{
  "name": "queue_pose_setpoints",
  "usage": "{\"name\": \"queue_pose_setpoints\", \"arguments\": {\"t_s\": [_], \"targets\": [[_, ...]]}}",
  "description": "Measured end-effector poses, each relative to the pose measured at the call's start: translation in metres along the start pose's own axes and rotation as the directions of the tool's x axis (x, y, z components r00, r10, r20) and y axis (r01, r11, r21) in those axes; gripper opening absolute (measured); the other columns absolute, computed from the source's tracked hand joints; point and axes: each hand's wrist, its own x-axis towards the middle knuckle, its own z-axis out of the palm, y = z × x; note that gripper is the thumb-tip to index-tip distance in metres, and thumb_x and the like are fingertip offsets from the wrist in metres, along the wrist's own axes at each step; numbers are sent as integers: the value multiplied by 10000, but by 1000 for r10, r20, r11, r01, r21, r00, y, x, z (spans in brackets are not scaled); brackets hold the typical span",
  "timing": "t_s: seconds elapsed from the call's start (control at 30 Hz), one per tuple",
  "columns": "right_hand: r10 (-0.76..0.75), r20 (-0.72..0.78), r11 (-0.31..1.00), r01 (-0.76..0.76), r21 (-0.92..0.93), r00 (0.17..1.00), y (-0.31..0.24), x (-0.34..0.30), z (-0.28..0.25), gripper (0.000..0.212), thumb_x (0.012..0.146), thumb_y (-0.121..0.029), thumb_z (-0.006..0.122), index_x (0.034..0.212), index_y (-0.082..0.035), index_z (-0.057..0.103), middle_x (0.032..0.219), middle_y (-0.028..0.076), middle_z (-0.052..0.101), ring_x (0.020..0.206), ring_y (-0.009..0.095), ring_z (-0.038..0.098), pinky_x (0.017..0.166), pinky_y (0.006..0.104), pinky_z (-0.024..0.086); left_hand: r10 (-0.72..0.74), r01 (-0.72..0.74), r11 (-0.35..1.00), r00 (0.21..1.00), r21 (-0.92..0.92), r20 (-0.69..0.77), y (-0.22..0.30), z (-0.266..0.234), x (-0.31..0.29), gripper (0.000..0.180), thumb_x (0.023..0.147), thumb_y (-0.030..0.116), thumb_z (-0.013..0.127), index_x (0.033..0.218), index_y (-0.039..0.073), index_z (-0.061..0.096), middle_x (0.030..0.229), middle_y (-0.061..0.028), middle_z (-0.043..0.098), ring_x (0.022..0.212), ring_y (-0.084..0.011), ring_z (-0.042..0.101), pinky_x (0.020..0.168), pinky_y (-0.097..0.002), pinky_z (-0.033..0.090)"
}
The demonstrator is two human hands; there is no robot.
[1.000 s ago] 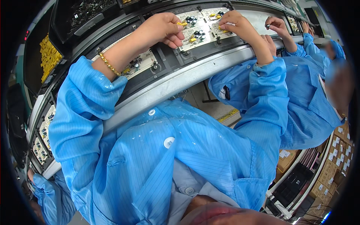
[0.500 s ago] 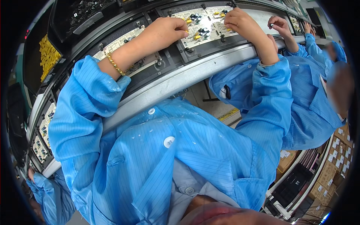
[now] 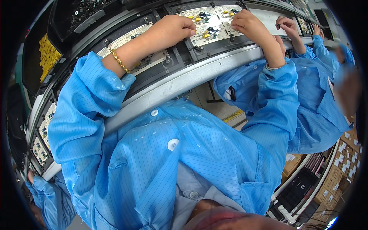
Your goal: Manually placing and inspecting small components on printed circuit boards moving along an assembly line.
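Observation:
A cream circuit board (image 3: pixel 225 30) with yellow and dark round components lies in a black carrier frame (image 3: pixel 185 53) in front of me. At its left edge my left hand (image 3: pixel 177 27) is closed, thumb and fingertips pinched together just over the board. My right hand (image 3: pixel 248 26) hovers by the board's right edge, its fingers curled together and pointing inward. Whatever either pinch holds is too small or hidden to make out. Beneath my left forearm lies another circuit board (image 3: pixel 147 66), partly covered.
Yellow components (image 3: pixel 49 57) fill a dark bin at the left; another bin (image 3: pixel 90 11) holds small dark metallic parts. A metal rail (image 3: pixel 165 86) runs along the line's near edge. To the right, a co-worker's hand (image 3: pixel 287 27) holds a small dark piece. Cardboard boxes (image 3: pixel 333 182) stand lower right.
The boards and their carriers have shifted slightly to the right. My left hand has moved a little right as well; my right hand has barely moved.

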Motion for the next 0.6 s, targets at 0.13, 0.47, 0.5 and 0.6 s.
{"name": "queue_pose_setpoints", "arguments": {"t_s": [0.13,0.47,0.5,0.6], "targets": [[2,7,999,-2,-32,1000,3,2,1,91,750,-90,627,819,-31,629,858,60,595,869,249,533,764,338,446,70,-69,997,997,41,-39,3,0,3,190,823,226,581,879,53,636,762,-123,628,709,-259,598,674,-351,465],[6,-5,1000,-6,-14,1000,9,-1,9,125,738,-69,607,855,-33,632,876,72,599,912,271,532,788,347,442,130,-90,946,985,310,-110,-2,12,30,191,807,244,579,827,64,640,801,-123,640,781,-296,612,687,-402,473],[-69,-9,995,68,-74,998,10,1,7,112,765,-68,600,863,-20,626,850,76,609,855,249,556,740,327,462,128,-88,946,986,311,-110,-2,14,31,191,807,244,579,827,64,640,801,-123,640,781,-296,612,687,-402,473],[-57,-76,994,50,-97,995,-16,18,-24,69,775,-69,620,818,-14,622,780,76,605,748,217,573,651,301,458,79,-39,924,993,379,-91,2,15,31,187,795,242,579,839,75,653,816,-129,644,812,-299,617,699,-406,487]]}}
